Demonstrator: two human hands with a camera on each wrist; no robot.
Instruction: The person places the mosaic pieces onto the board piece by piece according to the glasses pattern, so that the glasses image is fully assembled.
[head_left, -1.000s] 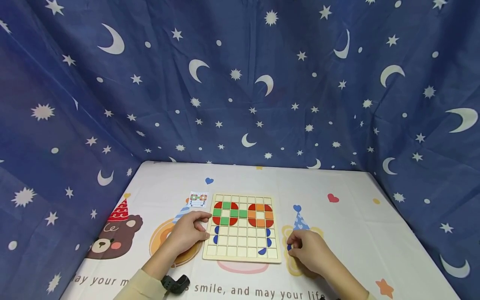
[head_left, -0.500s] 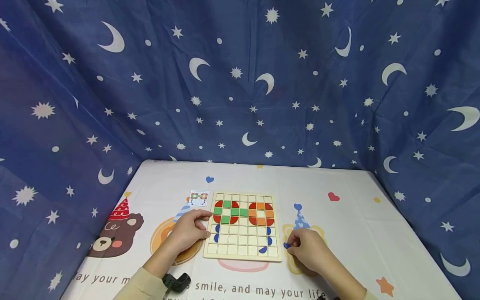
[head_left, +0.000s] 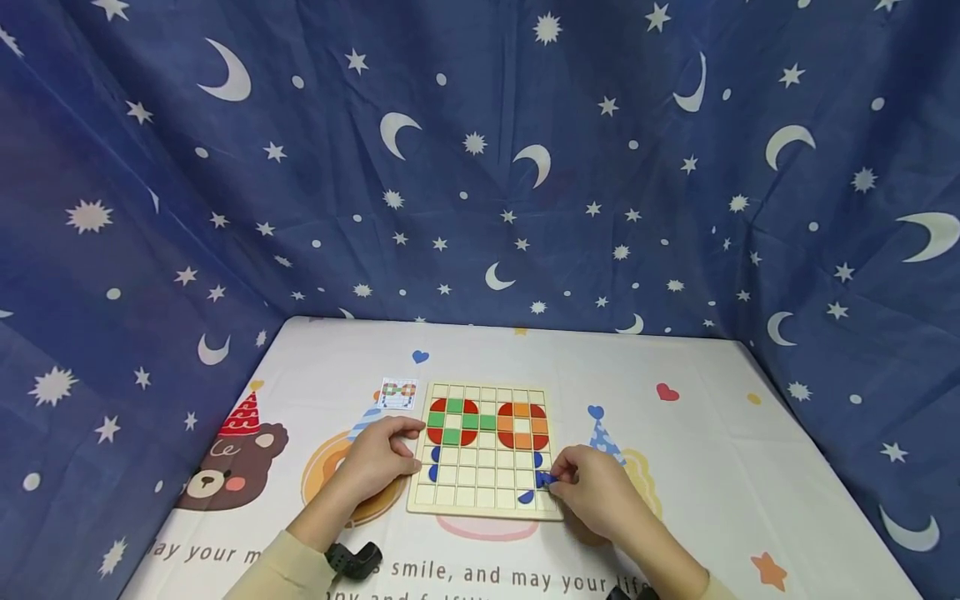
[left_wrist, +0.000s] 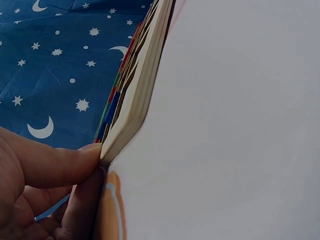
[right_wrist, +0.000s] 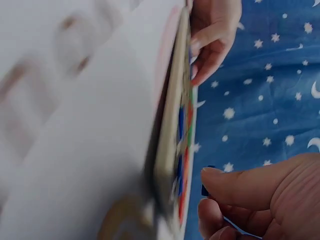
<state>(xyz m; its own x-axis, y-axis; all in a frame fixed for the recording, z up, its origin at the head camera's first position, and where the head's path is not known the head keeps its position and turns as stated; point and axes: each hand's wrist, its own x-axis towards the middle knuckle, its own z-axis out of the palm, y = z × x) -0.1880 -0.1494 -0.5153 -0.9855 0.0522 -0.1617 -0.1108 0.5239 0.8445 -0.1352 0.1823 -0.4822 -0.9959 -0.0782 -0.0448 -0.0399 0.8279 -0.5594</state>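
Observation:
The wooden grid board (head_left: 486, 501) lies on the table, with red-cornered green and orange shapes across its upper rows. Blue rounded tiles run down both sides below them. My left hand (head_left: 384, 457) holds the board's left edge with thumb and fingertips; its thumb (left_wrist: 75, 165) is against the edge in the left wrist view. My right hand (head_left: 596, 490) pinches a small blue tile (right_wrist: 205, 190) between thumb and finger. In the head view that tile is over the board's right side, overlapping a blue tile there, and its exact shape is partly hidden.
A small pattern card (head_left: 398, 393) lies beyond the board's upper left corner. The white tablecloth (head_left: 720, 467) has printed animals, hearts and lettering. A blue star-and-moon curtain (head_left: 450, 167) stands behind the table and along its sides.
My right hand has moved left with the blue tile, from the tablecloth beside the board to the board's right edge. My left hand stays at the left edge.

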